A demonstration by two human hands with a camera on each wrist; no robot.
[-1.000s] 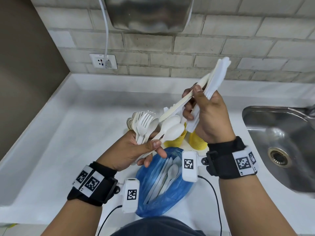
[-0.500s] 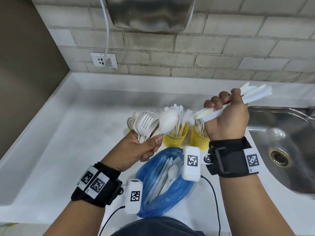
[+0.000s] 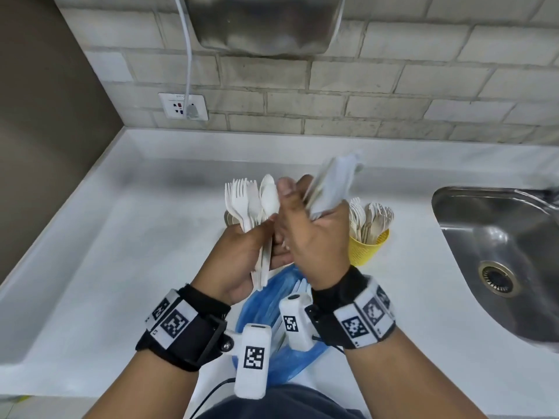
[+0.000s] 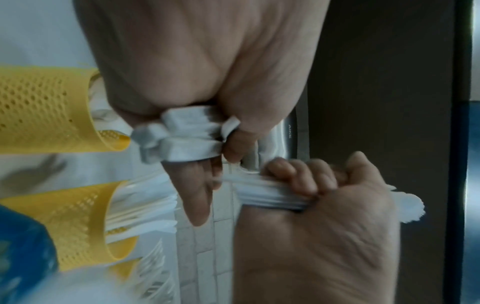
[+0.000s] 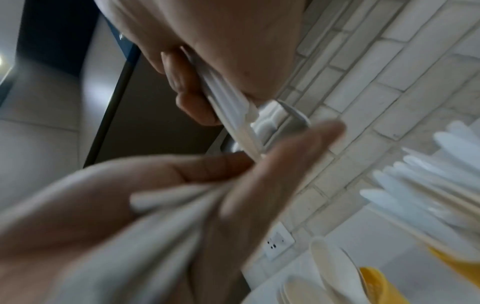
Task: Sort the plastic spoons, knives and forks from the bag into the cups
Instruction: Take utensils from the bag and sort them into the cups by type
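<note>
Below, white counter [image 3: 90,267], steel sink [image 3: 499,267], brick wall [image 3: 363,86]

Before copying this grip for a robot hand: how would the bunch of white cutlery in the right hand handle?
The bunch in the right hand looks stiff and probably light. Its smooth handles fan apart, so pieces may slip sideways.

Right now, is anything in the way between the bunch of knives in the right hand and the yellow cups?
The right hand grips the bunch of knives above the counter. The left hand, full of forks and spoons, sits in front of two cups, hiding them. The yellow cup beside the sink stands unblocked.
</note>
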